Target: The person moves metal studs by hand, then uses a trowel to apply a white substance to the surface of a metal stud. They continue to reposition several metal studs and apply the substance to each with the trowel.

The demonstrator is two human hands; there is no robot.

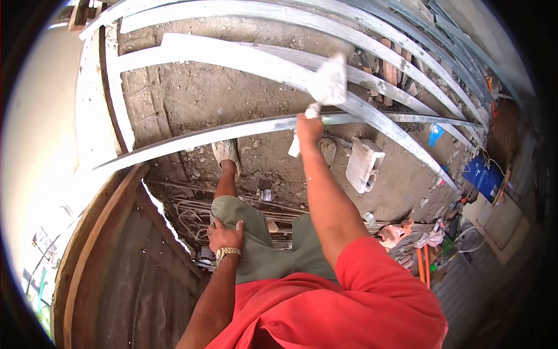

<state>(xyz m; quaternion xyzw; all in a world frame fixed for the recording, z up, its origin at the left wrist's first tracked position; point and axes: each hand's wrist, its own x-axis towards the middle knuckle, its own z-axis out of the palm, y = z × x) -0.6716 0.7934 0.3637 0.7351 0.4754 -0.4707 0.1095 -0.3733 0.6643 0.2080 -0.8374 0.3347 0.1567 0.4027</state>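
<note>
My right hand [309, 129] is wrapped round the handle of a hammer-like tool [330, 81], whose pale, wide head is smeared by motion. The head hangs over a long light metal bar [244, 61]; whether they touch I cannot tell. Another narrow metal bar [215, 135] passes beneath my right hand. My left hand [225, 235], with a gold watch at the wrist, rests on my bent knee in green shorts [250, 250]. Its fingers are apart and it holds nothing.
More long bars [244, 10] curve across the top. A concrete block [363, 166] lies on the dirt right of my feet. Thin rods [192, 212] lie beneath my legs. A wood-framed metal sheet [125, 279] stands at lower left, a blue container [483, 175] at right.
</note>
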